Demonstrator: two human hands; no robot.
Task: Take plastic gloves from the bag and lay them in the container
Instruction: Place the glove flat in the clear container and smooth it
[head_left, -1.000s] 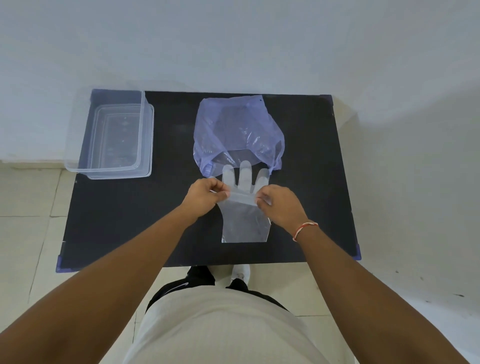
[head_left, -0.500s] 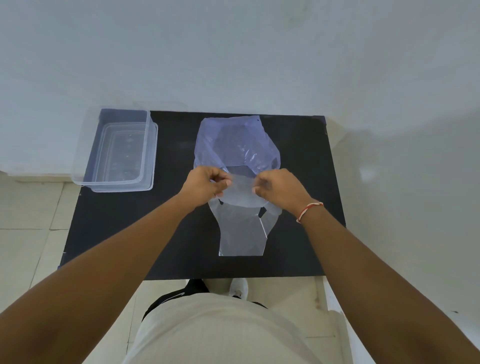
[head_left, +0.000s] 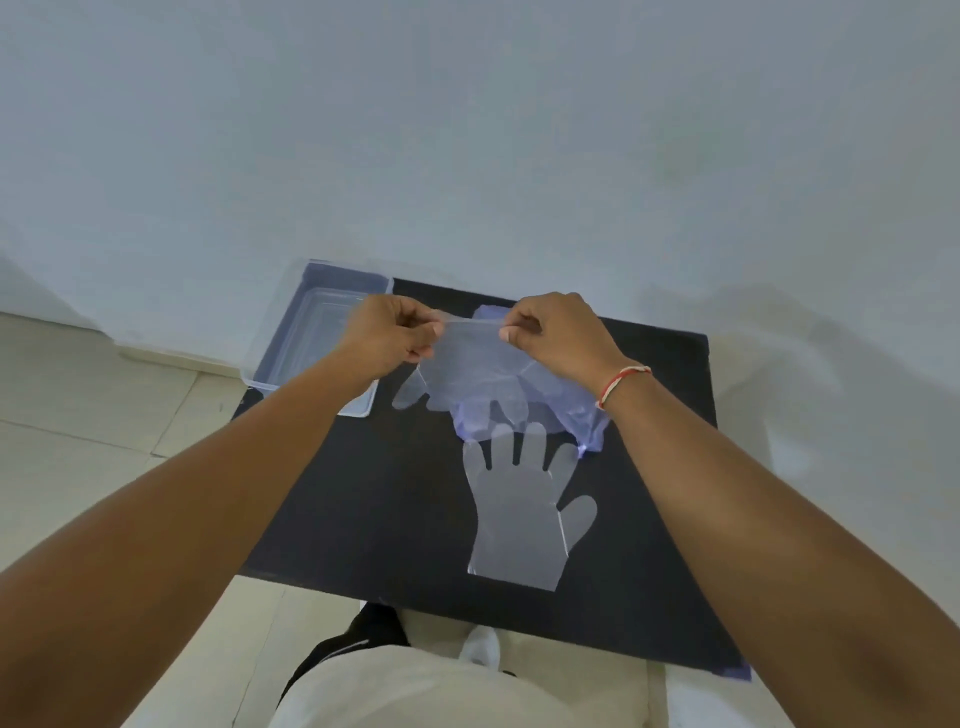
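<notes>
Left hand (head_left: 387, 332) and right hand (head_left: 558, 332) each pinch a cuff corner of a raised glove (head_left: 467, 371), grip closed. Container (head_left: 311, 332) far left; second glove (head_left: 519, 519) on surface near bag (head_left: 571, 415). Risk: thin film clings, slips, folds before landing flat.

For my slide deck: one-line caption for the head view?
Both hands lift one glove above the bag; another glove lies flat.

Soft, even, rather dim light with a cool blue cast. Faint shadows fall on the wall (head_left: 779, 338) to the right. Wide-angle bending stretches the forearms at the lower edges. The hands look slightly blurred, perhaps from motion.
</notes>
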